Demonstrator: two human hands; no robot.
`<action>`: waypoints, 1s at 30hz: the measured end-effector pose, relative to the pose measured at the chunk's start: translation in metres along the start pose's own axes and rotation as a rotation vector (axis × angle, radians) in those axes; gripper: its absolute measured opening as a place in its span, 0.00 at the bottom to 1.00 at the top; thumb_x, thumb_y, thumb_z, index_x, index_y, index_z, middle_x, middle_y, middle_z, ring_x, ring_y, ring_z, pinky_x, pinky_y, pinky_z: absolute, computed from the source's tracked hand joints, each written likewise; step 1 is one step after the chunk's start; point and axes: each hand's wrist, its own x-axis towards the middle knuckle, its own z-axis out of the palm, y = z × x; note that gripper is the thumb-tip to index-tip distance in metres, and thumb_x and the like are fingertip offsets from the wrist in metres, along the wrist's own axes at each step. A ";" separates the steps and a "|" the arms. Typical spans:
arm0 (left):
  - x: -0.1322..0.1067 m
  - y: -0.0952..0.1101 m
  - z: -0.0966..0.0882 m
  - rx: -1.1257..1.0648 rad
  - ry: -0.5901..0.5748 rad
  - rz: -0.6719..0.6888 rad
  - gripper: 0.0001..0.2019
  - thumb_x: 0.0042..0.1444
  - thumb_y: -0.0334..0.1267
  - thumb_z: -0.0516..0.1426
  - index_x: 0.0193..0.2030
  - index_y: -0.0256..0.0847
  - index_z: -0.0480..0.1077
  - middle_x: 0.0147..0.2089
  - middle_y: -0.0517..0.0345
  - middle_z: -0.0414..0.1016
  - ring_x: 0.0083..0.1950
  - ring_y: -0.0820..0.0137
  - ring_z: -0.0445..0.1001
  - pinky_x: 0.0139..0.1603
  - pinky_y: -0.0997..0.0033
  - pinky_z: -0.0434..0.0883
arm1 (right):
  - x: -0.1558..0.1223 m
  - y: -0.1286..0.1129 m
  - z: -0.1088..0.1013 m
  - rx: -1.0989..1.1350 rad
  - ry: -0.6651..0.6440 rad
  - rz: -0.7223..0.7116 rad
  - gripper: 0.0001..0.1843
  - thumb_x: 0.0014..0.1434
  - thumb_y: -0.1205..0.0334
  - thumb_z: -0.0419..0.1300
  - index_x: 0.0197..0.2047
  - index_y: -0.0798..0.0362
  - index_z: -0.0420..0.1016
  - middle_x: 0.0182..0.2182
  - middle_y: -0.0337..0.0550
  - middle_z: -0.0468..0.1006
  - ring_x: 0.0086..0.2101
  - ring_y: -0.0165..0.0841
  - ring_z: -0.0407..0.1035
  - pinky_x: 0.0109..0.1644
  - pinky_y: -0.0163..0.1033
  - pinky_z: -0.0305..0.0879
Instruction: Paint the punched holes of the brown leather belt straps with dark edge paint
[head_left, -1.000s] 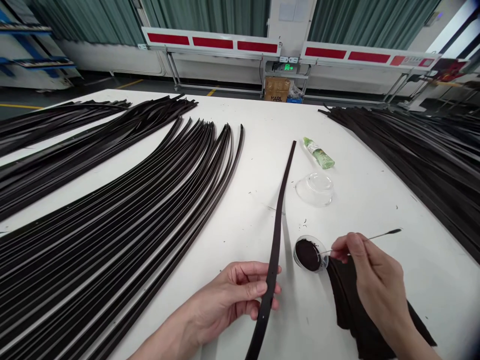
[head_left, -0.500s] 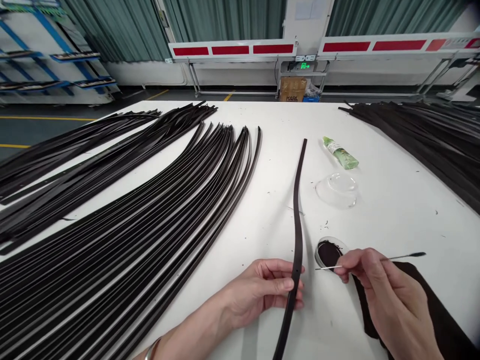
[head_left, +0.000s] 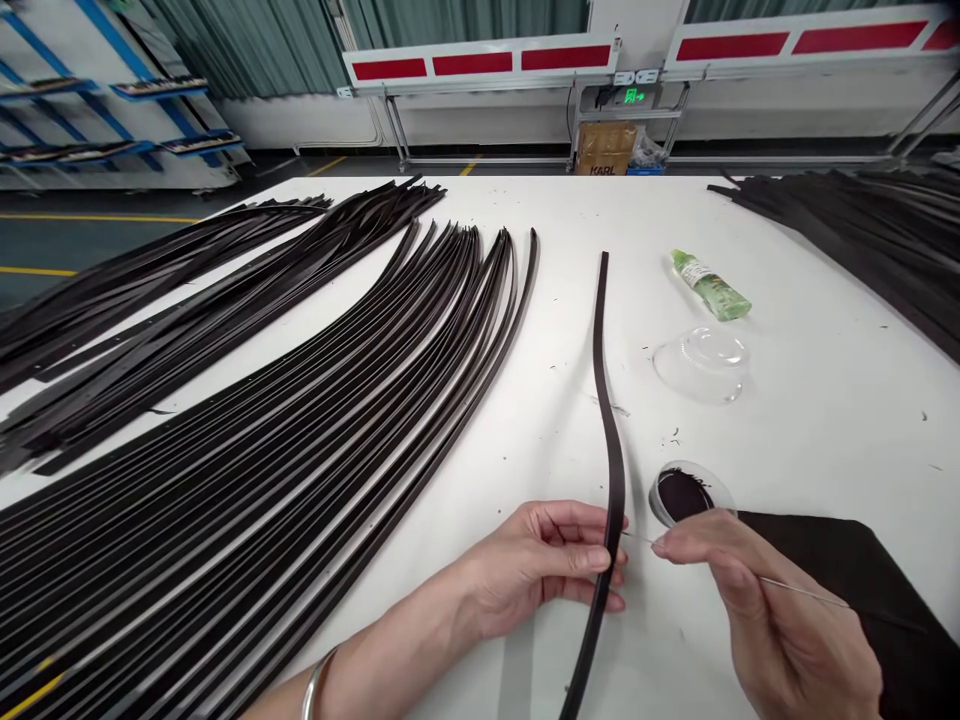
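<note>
The left hand (head_left: 555, 565) has its grip pinched on the dark belt strap (head_left: 609, 440), which runs toward twelve o'clock over the tabletop (head_left: 825, 420). The right hand (head_left: 757, 600) has its grip closed on a thin applicator (head_left: 802, 592), whose tip points to nine o'clock, just beside the strap.

Bare arms (head_left: 420, 640) (silver bangle (head_left: 319, 685) by left hand (head_left: 540, 570))
</note>
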 end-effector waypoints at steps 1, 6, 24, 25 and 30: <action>0.000 0.000 0.000 0.000 0.002 0.005 0.17 0.48 0.31 0.68 0.46 0.34 0.77 0.38 0.50 0.77 0.37 0.69 0.76 0.43 0.61 0.77 | -0.001 0.001 0.001 0.011 0.004 -0.004 0.17 0.59 0.84 0.48 0.44 0.58 0.69 0.35 0.46 0.76 0.39 0.31 0.72 0.39 0.39 0.72; 0.000 -0.001 0.000 0.012 0.002 0.017 0.17 0.48 0.31 0.68 0.45 0.34 0.76 0.38 0.51 0.76 0.37 0.69 0.76 0.44 0.60 0.77 | -0.003 0.002 0.001 0.030 -0.006 0.001 0.16 0.59 0.84 0.49 0.43 0.58 0.69 0.35 0.47 0.76 0.40 0.33 0.71 0.40 0.41 0.72; 0.000 0.001 0.003 0.053 -0.023 0.023 0.14 0.49 0.31 0.67 0.45 0.35 0.76 0.37 0.51 0.76 0.37 0.69 0.75 0.43 0.59 0.77 | 0.003 -0.004 0.000 -0.073 -0.046 -0.004 0.16 0.60 0.80 0.50 0.46 0.54 0.70 0.32 0.43 0.78 0.36 0.32 0.74 0.37 0.37 0.74; 0.000 0.001 0.003 0.055 -0.027 0.021 0.14 0.50 0.31 0.67 0.45 0.35 0.76 0.37 0.51 0.75 0.37 0.69 0.75 0.43 0.59 0.77 | 0.003 -0.004 0.000 -0.077 -0.045 -0.015 0.16 0.60 0.80 0.51 0.47 0.54 0.70 0.32 0.43 0.78 0.36 0.32 0.74 0.37 0.37 0.74; 0.000 0.001 0.003 0.057 -0.019 0.023 0.14 0.50 0.31 0.67 0.45 0.35 0.76 0.38 0.51 0.75 0.37 0.68 0.75 0.43 0.58 0.76 | 0.002 -0.004 0.001 -0.064 -0.047 -0.027 0.16 0.59 0.81 0.51 0.46 0.56 0.69 0.32 0.44 0.78 0.37 0.32 0.74 0.38 0.38 0.74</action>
